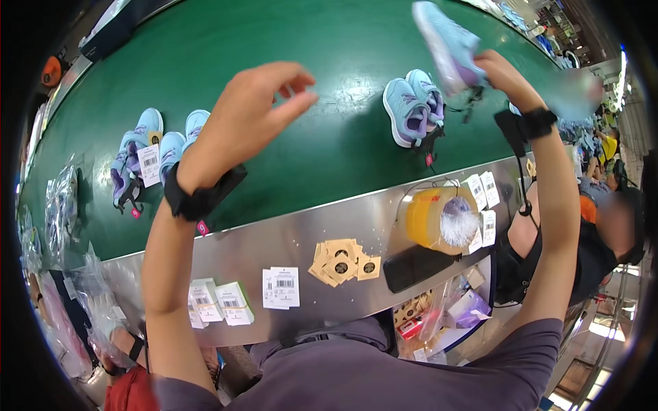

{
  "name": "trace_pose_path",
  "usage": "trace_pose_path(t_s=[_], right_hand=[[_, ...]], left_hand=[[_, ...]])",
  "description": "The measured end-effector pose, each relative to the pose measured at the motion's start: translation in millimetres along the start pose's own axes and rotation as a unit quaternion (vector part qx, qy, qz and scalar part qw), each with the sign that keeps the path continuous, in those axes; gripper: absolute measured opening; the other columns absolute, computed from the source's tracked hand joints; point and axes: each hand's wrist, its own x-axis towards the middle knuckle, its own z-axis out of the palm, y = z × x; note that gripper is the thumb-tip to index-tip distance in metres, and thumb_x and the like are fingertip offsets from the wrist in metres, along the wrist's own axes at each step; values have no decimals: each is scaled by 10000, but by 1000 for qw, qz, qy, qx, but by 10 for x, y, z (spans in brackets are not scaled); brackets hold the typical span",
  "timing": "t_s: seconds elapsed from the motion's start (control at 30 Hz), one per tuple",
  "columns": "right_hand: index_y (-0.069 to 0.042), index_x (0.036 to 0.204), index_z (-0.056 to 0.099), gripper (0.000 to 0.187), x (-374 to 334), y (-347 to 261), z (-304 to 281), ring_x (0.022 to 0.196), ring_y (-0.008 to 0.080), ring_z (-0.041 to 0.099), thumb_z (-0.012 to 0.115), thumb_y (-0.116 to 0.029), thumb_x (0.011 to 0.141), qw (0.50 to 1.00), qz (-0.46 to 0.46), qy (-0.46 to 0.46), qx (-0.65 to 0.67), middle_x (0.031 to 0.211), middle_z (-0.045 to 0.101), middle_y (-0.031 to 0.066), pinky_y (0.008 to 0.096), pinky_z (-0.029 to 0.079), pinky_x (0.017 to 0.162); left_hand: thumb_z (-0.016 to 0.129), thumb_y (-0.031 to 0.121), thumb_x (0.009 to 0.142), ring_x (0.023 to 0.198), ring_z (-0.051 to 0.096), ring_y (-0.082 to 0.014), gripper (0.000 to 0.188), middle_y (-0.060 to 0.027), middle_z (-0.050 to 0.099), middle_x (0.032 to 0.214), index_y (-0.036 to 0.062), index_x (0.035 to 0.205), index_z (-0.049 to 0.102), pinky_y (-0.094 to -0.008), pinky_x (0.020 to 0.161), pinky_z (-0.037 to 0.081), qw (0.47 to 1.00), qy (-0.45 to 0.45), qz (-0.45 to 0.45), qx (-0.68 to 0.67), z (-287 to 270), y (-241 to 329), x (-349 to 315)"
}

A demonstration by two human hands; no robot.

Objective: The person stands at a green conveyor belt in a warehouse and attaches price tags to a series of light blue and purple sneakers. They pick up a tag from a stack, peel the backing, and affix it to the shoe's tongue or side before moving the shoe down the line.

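Note:
My right hand is raised over the far right of the green surface, closed on a light blue and purple shoe. That shoe is tilted, smeared by motion, with something dark dangling below it. Over the middle left hovers my left hand, thumb and curled fingers apart, holding nothing. A pair of matching shoes with a pink size tag stands between my hands, nearer the right. At the left lies another pair with a white hang tag. More light blue shoes are partly hidden behind my left wrist.
A metal ledge runs along the near side of the green surface. On it lie white label stacks, loose white tags, brown stickers, a dark phone and a yellow tape roll. People sit at both sides.

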Motion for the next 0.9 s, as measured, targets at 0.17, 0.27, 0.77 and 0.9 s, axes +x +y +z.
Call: trace_pose_path(t_s=[0.17, 0.27, 0.77, 0.9], right_hand=[[32, 891, 631, 353, 154, -717, 945, 659, 129, 489, 484, -289, 912, 977, -41, -196, 68, 728, 582, 58, 299, 422, 586], [-50, 1123, 620, 295, -98, -1102, 1278, 751, 100, 511, 463, -187, 913, 970, -25, -204, 127, 783, 594, 17, 244, 433, 673], [-159, 920, 668, 174, 451, -1100, 1559, 876, 302, 638, 544, -209, 808, 966, -91, -155, -187, 916, 682, 80, 404, 497, 740], [-169, 940, 679, 193, 675, -1153, 1788, 884, 289, 644, 541, -222, 815, 987, -44, -68, -137, 915, 690, 73, 413, 505, 748]], left_hand=[[565, 200, 911, 1031, 566, -202, 300, -114, 587, 1132, 10, 1145, 574, -301, 868, 449, 991, 43, -22, -125, 206, -289, 74], [542, 206, 918, 1162, 491, -249, 364, -155, 501, 1256, -11, 1211, 517, -326, 959, 400, 996, -2, -40, -75, 446, -701, -27], [603, 1, 724, 603, 628, -146, 124, -85, 652, 688, -19, 825, 672, -293, 556, 519, 987, -33, -132, -85, 865, -1231, 724], [602, 12, 718, 596, 627, -154, 149, -94, 647, 687, -41, 834, 680, -275, 566, 541, 940, -206, -217, -162, 759, -1348, 875]])
